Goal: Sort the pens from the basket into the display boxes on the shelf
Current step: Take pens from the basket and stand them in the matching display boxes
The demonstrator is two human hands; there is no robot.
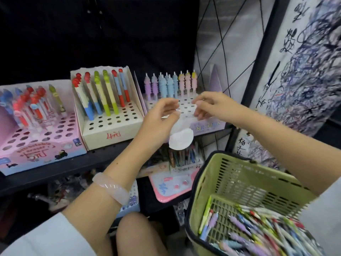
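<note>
The dark shelf (103, 159) carries three display boxes close along its front edge. My green plastic basket (230, 180), pens (258, 231) heaped inside, sits low at my right. Both hands pinch a white paper sheet (181, 138) over the lilac box (208, 124): left hand (162, 115), right hand (212, 106). I judge the sheet could snag the pastel pens (171, 84) standing behind; open holes offer room in front.
</note>
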